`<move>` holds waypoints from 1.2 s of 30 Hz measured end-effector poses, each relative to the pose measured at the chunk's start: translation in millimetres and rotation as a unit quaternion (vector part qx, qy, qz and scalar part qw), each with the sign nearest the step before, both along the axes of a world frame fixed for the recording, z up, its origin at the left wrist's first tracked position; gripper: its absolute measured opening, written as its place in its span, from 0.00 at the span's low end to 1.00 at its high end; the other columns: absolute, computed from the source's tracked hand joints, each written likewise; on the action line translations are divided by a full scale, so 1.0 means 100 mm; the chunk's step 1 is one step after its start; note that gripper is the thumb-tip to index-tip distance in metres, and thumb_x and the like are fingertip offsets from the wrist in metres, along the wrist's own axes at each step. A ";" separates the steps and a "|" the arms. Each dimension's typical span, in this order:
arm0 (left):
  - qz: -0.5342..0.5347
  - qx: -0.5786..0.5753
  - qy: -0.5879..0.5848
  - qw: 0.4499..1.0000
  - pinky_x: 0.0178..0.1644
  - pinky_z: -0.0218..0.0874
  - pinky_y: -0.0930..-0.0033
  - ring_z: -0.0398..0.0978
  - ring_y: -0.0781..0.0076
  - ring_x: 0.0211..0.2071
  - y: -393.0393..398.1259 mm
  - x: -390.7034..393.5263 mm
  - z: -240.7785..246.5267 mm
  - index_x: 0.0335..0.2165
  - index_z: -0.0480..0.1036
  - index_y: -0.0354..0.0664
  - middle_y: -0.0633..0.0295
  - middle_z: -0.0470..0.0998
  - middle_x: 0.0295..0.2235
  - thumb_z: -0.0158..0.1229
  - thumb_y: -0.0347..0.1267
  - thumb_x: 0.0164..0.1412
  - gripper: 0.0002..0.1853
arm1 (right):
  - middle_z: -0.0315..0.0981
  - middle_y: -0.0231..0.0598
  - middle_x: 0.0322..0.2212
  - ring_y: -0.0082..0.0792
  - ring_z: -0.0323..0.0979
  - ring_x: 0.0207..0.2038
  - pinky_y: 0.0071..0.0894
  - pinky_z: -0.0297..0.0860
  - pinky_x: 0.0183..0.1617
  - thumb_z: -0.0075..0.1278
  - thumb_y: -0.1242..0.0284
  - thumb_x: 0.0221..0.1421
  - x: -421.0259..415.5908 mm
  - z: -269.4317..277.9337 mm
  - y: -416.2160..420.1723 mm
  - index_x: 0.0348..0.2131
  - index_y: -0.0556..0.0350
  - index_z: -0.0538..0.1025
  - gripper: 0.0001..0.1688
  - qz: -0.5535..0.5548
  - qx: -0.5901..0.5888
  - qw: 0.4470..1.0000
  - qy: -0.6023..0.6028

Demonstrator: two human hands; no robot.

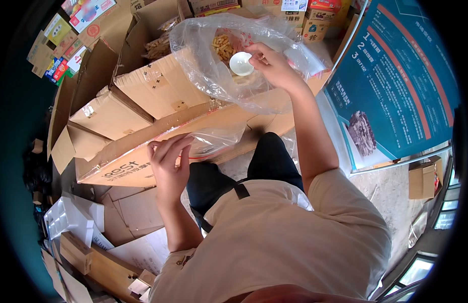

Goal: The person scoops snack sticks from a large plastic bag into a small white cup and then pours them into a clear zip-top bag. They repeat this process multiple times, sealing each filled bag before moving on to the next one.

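Observation:
My right hand [270, 64] grips the rim of a small white bowl [241, 63]. The bowl is held over a large clear plastic bag [196, 72] whose mouth is spread wide. Inside the bag lies a heap of yellow-brown stick-shaped snacks [223, 47], partly hidden by the bowl. Lower and to the left, my left hand [169, 155] pinches a small clear plastic bag [218, 142] with a red line along its edge. This small bag hangs out to the right of my fingers; I see nothing inside it.
Open cardboard boxes [162, 85] stand left of the large bag, one holding packaged snacks [158, 47]. A long carton [127, 166] runs before my knees. A teal display banner [400, 83] stands at the right. White foam packaging [69, 217] and flattened cardboard [139, 208] lie at the lower left.

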State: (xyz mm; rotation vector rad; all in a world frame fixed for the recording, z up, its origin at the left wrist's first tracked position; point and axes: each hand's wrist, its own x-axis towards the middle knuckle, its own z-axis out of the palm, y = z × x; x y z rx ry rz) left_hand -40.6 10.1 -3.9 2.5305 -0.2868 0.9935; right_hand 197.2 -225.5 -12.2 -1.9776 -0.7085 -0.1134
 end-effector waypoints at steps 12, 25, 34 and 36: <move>-0.075 -0.087 0.040 0.993 0.37 0.57 0.68 0.66 0.63 0.28 -0.22 -0.03 0.02 0.40 0.74 0.39 0.59 0.76 0.39 0.50 0.13 0.43 0.22 | 0.76 0.53 0.27 0.42 0.75 0.25 0.38 0.71 0.27 0.41 0.77 0.51 1.34 -0.50 0.25 0.37 0.70 0.73 0.15 -0.074 -0.406 0.905 0.100; -0.206 -0.188 0.160 0.947 0.36 0.60 0.70 0.70 0.63 0.30 -0.38 0.20 -0.06 0.37 0.74 0.38 0.58 0.76 0.37 0.47 0.12 0.40 0.23 | 0.75 0.47 0.26 0.37 0.74 0.26 0.34 0.71 0.30 0.54 0.72 0.49 1.67 -0.61 0.23 0.34 0.63 0.77 0.13 -0.006 -0.333 0.896 0.292; -0.223 -0.213 0.222 0.925 0.33 0.62 0.68 0.70 0.59 0.31 -0.34 0.57 -0.28 0.39 0.74 0.42 0.57 0.76 0.38 0.48 0.12 0.41 0.25 | 0.75 0.44 0.27 0.33 0.75 0.26 0.32 0.72 0.28 0.45 0.70 0.57 1.66 -0.29 0.75 0.35 0.68 0.73 0.15 -0.086 -0.361 0.928 0.018; -0.238 -0.222 0.223 0.919 0.34 0.63 0.67 0.71 0.59 0.32 -0.31 0.66 -0.31 0.40 0.74 0.42 0.56 0.75 0.39 0.48 0.12 0.41 0.25 | 0.75 0.44 0.27 0.33 0.75 0.26 0.32 0.72 0.28 0.45 0.70 0.57 1.79 -0.29 0.98 0.35 0.67 0.73 0.15 -0.114 -0.382 0.916 -0.043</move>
